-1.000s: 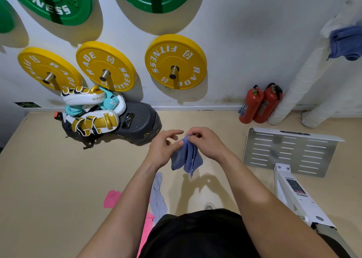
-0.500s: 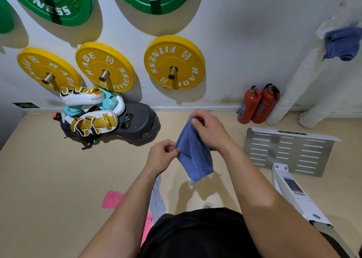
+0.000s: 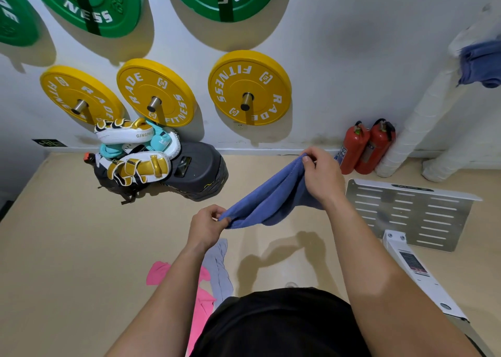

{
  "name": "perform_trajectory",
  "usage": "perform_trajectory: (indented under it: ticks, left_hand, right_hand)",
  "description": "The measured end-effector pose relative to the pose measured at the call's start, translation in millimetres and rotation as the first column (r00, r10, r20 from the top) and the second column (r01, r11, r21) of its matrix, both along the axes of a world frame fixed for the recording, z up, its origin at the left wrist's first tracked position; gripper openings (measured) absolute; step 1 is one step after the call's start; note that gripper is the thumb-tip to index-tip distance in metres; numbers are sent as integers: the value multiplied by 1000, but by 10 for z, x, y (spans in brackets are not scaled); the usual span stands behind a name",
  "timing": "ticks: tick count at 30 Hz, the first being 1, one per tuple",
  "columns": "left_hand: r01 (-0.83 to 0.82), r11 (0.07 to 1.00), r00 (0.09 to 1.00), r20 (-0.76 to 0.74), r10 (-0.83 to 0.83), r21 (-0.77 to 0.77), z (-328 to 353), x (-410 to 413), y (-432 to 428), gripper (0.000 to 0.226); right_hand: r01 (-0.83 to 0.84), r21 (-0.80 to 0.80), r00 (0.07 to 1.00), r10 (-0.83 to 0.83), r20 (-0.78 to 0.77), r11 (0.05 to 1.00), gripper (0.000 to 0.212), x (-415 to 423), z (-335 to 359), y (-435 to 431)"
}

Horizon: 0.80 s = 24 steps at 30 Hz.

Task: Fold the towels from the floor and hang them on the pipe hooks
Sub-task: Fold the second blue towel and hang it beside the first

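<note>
Spread apart since last look: left hand [image 3: 207, 225] and right hand [image 3: 321, 177] each pinch an end of the blue towel [image 3: 271, 202], sagging midair; I fear one thin pinch slipping, dropping it.

Two red fire extinguishers [image 3: 366, 146] stand below yellow weight plates [image 3: 249, 88]

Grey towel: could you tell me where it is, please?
Head view, lower centre: the grey towel lies on the floor beside the pink towel, below the left hand.
</note>
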<state>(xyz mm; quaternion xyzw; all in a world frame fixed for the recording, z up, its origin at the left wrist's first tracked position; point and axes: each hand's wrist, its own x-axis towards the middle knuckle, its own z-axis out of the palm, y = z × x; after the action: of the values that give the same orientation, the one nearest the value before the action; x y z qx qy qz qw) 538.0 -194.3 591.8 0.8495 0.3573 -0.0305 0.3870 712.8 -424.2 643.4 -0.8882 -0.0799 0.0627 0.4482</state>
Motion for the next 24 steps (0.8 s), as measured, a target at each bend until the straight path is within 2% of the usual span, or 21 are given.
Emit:
perform_trajectory:
  ticks: [4,6,9,11,13,15,18,21,24]
  left_hand:
    - [-124,990,991,-33,127,73,15,-53,154,13]
    - [-211,976,976,-34,213,54,24,-60,227,17]
    - [-343,925,932,67,357,-160,72,-2,247,19]
    - [-358,887,910,102,401,-291,114,48,240,21]
    - [-322,897,925,100,366,-301,128,84,261,23]
    - [-250,942,960,67,270,-224,127,108,283,25]
    - [-64,995,998,-5,63,-74,154,124,245,15]
    - [105,994,993,-43,-107,-30,122,126,187,15]
    - [159,987,987,-37,-158,31,74,142,166,16]
  right_hand:
    - [100,-60,995,-101,-21,993,16,22,-129,-36]
    - [125,-80,991,-127,-28,989,15,18,-204,-50]
    - [158,-118,983,-168,-79,980,14,-4,-311,-63]
    - [172,-141,974,-190,-123,975,16,-13,-369,-81]
    - [188,-153,965,-211,-155,970,19,-10,-419,-110]
    - [204,-167,959,-231,-165,965,21,-7,-463,-143]
    - [225,-181,951,-256,-173,957,23,-11,-502,-188]
    - [236,-195,944,-272,-189,952,25,-2,-517,-215]
    - [230,-202,940,-271,-207,952,25,7,-535,-237]
